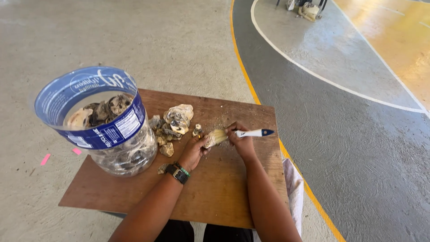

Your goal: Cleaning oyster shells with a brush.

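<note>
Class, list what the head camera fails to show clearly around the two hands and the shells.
- Head view: tool tip, hidden by the right hand and pale shell.
- Left hand fingers, tucked under that shell.
- Lower shells in the plastic jar, masked by its blue label.
- Objects at the top edge, cut off and too small.

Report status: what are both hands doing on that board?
Left hand grips pale rough shell. Right hand holds white blue-tipped tool against it. Loose shell pile alongside.
</note>
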